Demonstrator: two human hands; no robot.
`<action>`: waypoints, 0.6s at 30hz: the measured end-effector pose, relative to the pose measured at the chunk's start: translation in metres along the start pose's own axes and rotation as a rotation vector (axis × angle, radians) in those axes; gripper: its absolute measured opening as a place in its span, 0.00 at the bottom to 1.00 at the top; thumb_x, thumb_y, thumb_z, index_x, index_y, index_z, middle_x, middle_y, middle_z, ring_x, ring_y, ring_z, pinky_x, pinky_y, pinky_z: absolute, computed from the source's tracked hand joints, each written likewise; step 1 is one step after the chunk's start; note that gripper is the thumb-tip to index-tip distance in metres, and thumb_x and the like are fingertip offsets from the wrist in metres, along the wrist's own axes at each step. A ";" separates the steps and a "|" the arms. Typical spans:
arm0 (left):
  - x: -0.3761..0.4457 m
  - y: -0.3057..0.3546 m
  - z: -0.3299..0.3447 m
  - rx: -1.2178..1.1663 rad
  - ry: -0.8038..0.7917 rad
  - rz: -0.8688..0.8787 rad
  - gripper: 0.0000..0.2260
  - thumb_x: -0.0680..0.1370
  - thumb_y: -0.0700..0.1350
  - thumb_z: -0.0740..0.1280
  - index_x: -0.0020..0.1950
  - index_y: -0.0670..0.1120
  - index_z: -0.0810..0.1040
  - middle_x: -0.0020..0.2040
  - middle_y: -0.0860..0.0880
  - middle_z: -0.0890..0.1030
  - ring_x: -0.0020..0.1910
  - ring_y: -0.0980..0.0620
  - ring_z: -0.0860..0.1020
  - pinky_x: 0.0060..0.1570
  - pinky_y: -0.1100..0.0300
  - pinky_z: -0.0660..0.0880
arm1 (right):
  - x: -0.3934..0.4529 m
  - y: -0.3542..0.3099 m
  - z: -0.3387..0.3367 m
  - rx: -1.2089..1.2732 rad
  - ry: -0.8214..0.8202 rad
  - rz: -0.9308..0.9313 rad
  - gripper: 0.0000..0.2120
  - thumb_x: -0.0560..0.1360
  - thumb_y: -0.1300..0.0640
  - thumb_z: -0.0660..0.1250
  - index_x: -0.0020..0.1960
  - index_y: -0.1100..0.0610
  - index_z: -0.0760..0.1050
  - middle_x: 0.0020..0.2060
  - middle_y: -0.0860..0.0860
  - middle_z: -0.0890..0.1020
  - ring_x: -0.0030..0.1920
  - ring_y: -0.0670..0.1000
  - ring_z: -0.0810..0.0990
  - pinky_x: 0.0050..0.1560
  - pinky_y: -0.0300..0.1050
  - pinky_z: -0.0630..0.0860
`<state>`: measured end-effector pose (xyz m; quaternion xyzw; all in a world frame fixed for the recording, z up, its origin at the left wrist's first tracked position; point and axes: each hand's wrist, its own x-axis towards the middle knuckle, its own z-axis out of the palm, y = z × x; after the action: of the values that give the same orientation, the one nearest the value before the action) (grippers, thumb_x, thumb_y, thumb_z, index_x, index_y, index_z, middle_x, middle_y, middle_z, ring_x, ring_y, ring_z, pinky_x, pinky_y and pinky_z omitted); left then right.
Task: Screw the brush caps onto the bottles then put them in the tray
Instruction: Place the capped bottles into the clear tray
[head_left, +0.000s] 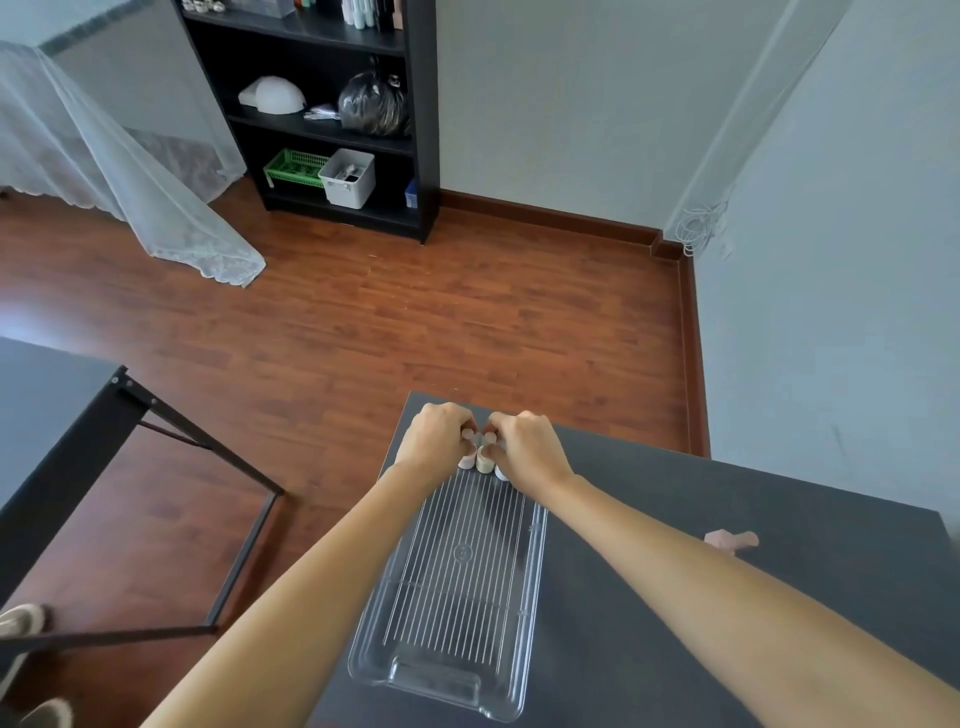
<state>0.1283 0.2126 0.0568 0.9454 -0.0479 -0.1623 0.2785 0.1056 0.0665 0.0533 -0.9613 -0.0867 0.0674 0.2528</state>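
A clear ribbed plastic tray (452, 670) lies lengthwise on the dark table. At its far end stand small nail-polish bottles: a beige one (485, 462) in the middle, a pink one (466, 462) to its left, a white one (501, 473) to its right. Both hands meet over them. My left hand (434, 439) has its fingers curled on the pink bottle's cap. My right hand (524, 447) pinches the cap of the beige bottle. Another pink bottle (730, 540) lies on its side on the table, to the right, partly behind my right forearm.
The dark table (675, 519) ends just beyond the hands and along the left of the tray. A second black table (47, 415) stands to the left over the wood floor. A black shelf unit (337, 114) is against the far wall.
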 end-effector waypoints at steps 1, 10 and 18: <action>-0.001 0.000 0.000 0.003 -0.001 0.004 0.06 0.73 0.34 0.66 0.44 0.42 0.82 0.40 0.42 0.84 0.37 0.45 0.77 0.36 0.53 0.76 | -0.001 0.000 -0.001 0.009 -0.019 0.002 0.05 0.73 0.60 0.67 0.48 0.60 0.79 0.37 0.55 0.85 0.43 0.59 0.81 0.49 0.51 0.75; -0.044 -0.004 0.004 -0.053 0.155 0.007 0.16 0.75 0.38 0.70 0.63 0.44 0.79 0.57 0.45 0.83 0.55 0.45 0.80 0.52 0.52 0.77 | -0.034 0.018 -0.027 0.187 0.022 0.035 0.17 0.75 0.53 0.71 0.61 0.59 0.78 0.54 0.56 0.84 0.59 0.55 0.78 0.59 0.48 0.73; -0.137 -0.031 0.079 0.009 0.208 -0.023 0.18 0.81 0.46 0.66 0.71 0.46 0.74 0.73 0.45 0.72 0.73 0.45 0.67 0.71 0.50 0.66 | -0.116 0.090 -0.055 0.162 0.077 0.277 0.09 0.79 0.54 0.66 0.58 0.53 0.79 0.53 0.48 0.83 0.58 0.50 0.77 0.57 0.46 0.66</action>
<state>-0.0269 0.2226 0.0156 0.9589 -0.0085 -0.0661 0.2760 0.0136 -0.0606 0.0661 -0.9423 0.0621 0.0717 0.3210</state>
